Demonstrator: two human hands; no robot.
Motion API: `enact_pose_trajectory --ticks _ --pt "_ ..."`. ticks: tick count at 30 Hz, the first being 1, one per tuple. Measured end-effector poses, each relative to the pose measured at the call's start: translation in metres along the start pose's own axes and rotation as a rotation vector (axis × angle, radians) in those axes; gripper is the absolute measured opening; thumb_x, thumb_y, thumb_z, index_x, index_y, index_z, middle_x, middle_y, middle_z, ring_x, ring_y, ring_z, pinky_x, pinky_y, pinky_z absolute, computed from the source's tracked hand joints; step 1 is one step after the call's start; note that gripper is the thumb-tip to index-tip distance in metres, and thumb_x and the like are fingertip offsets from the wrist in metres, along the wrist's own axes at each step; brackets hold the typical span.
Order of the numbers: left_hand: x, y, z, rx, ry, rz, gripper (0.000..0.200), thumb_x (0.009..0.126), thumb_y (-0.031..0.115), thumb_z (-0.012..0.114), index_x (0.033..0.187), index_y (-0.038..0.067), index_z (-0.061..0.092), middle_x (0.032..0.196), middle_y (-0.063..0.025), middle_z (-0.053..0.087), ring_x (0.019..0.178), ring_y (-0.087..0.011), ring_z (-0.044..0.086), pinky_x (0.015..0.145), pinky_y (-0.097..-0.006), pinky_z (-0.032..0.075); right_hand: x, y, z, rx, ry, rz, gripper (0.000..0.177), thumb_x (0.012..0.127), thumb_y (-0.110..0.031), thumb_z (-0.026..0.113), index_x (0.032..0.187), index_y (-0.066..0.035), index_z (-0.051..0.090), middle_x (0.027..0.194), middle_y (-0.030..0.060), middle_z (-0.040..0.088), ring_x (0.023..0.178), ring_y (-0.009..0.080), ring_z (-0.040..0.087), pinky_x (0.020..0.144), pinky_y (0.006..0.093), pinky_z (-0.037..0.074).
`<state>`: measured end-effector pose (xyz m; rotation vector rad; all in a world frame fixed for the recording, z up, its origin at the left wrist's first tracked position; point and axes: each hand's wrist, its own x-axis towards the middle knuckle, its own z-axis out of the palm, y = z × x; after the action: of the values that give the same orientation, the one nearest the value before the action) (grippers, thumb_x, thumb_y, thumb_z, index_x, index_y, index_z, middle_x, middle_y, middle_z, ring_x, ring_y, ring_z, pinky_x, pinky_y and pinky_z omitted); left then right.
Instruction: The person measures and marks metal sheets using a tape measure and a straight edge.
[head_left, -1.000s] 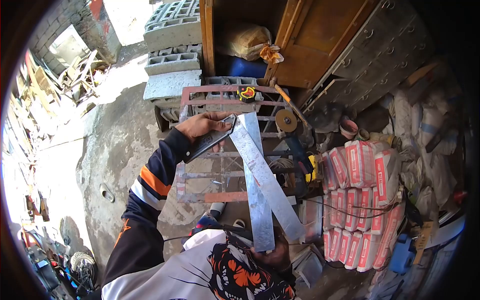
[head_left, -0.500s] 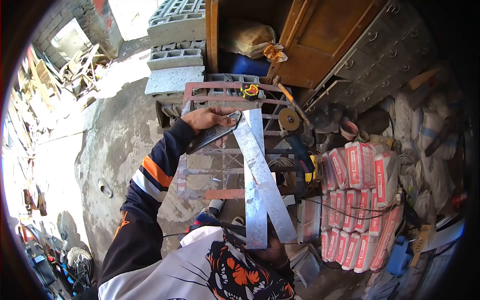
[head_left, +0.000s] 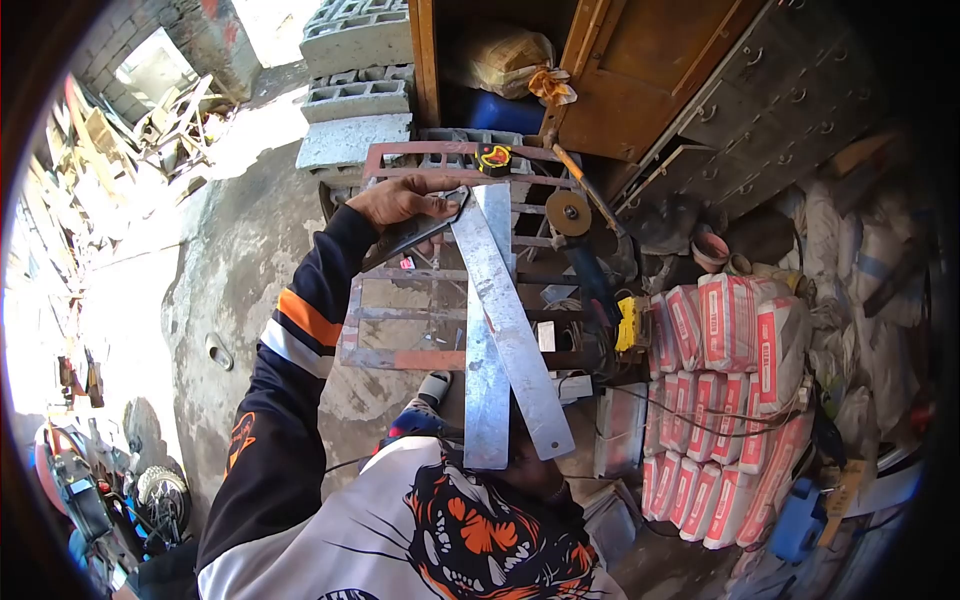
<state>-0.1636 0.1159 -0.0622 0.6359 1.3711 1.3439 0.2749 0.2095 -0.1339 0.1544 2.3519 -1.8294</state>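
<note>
My left hand (head_left: 405,205) is closed on the dark handle of a try square (head_left: 515,335), thumb near the corner. The square's long metal blade slants down to the right and has a small hole at its lower end. It crosses over a flat galvanized metal bar (head_left: 487,400), which runs almost straight toward my body. My right hand (head_left: 537,476) is in shadow under the lower ends of the bar and blade; its fingers are hidden. Beneath lies a rusty metal frame (head_left: 410,358) with a yellow-black tape measure (head_left: 493,158) on its far side.
An angle grinder (head_left: 590,275) and a hammer (head_left: 585,185) lie at the frame's right. Beyond stand concrete blocks (head_left: 355,98) and a wooden cabinet (head_left: 640,85). Red-and-white packs (head_left: 725,400) are stacked to the right. Scrap wood (head_left: 120,150) is heaped at far left.
The view has shifted slightly, and my left hand, the try square and the bar appear a little higher and further left. My left hand keeps its grip on the square.
</note>
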Motion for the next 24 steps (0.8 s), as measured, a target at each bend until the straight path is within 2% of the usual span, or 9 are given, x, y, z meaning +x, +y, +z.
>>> enact_pose_trajectory --ticks 3,5,9,12,14,16,19,21,24 --pt "0.0 0.004 0.004 -0.013 0.011 -0.008 0.058 0.1 0.008 0.066 0.154 0.008 0.049 0.097 -0.006 0.072 0.074 -0.0167 0.073 0.066 -0.0326 0.064 -0.006 0.022 -0.004 0.12 -0.153 0.161 0.075 0.084 -0.027 0.089 0.145 -0.003 0.053 0.139 0.0163 0.063 0.126 0.0263 0.062 0.106 0.0413 0.051" --pt "0.002 0.004 0.005 -0.003 0.02 -0.011 0.056 0.099 0.008 0.066 0.153 0.007 0.05 0.098 -0.0053 0.073 0.074 -0.0159 0.073 0.067 -0.031 0.064 -0.006 0.018 0.0 0.262 0.039 0.006 0.054 0.093 -0.026 0.079 0.141 -0.008 0.061 0.133 0.0125 0.069 0.118 0.0257 0.069 0.102 0.0407 0.052" --pt "0.006 0.007 0.012 0.053 0.038 0.003 0.054 0.099 0.006 0.066 0.151 0.006 0.053 0.099 -0.0033 0.073 0.073 -0.0136 0.072 0.068 -0.0277 0.062 -0.004 0.025 -0.005 0.24 0.017 -0.012 0.054 0.094 -0.023 0.078 0.141 -0.007 0.059 0.131 0.013 0.069 0.118 0.0254 0.069 0.101 0.0403 0.053" --pt "0.008 0.011 0.015 0.15 0.077 0.007 0.052 0.099 0.006 0.066 0.15 0.007 0.055 0.102 -0.0034 0.074 0.072 -0.0117 0.071 0.068 -0.026 0.061 -0.003 0.03 -0.007 0.017 0.031 -0.179 0.057 0.095 -0.024 0.077 0.144 -0.006 0.056 0.132 0.0132 0.069 0.119 0.026 0.068 0.1 0.0404 0.054" --pt "0.006 0.013 0.017 0.202 0.075 0.043 0.053 0.097 0.01 0.069 0.149 0.009 0.057 0.107 -0.0029 0.074 0.079 -0.0084 0.069 0.075 -0.0221 0.056 -0.007 0.048 0.0 0.424 -0.001 0.084 0.075 0.077 -0.025 0.094 0.139 -0.001 0.059 0.136 0.0145 0.062 0.121 0.0247 0.062 0.103 0.0409 0.051" --pt "0.006 0.014 0.018 0.251 0.075 0.08 0.054 0.096 0.015 0.073 0.148 0.011 0.06 0.111 -0.0025 0.074 0.085 -0.0052 0.067 0.082 -0.0182 0.052 -0.004 0.05 -0.012 0.404 -0.015 0.083 0.075 0.077 -0.025 0.094 0.139 -0.001 0.059 0.135 0.0145 0.062 0.12 0.0248 0.062 0.103 0.0409 0.051" --pt "0.009 0.014 0.019 0.303 0.107 0.085 0.051 0.098 0.01 0.069 0.147 0.007 0.059 0.1 -0.0014 0.075 0.074 -0.0093 0.071 0.072 -0.0227 0.057 0.009 0.05 -0.021 0.347 -0.054 0.081 0.075 0.078 -0.026 0.093 0.14 -0.001 0.058 0.134 0.0144 0.063 0.12 0.0248 0.063 0.103 0.0409 0.051" --pt "0.009 0.015 0.017 0.148 0.044 -0.039 0.054 0.096 0.016 0.073 0.149 0.012 0.059 0.104 -0.0059 0.075 0.075 -0.0137 0.072 0.069 -0.0278 0.061 0.018 0.048 -0.029 0.309 -0.077 0.08 0.075 0.079 -0.026 0.092 0.14 -0.001 0.058 0.134 0.0144 0.063 0.119 0.0248 0.063 0.103 0.0408 0.051" --pt "0.021 0.001 0.012 0.2 0.07 0.009 0.052 0.096 0.014 0.073 0.147 0.014 0.06 0.095 -0.0062 0.075 0.071 -0.0164 0.073 0.063 -0.0302 0.063 0.026 0.044 -0.043 0.248 -0.107 0.086 0.074 0.08 -0.027 0.092 0.14 -0.001 0.057 0.133 0.0143 0.064 0.119 0.0249 0.063 0.103 0.0408 0.051"
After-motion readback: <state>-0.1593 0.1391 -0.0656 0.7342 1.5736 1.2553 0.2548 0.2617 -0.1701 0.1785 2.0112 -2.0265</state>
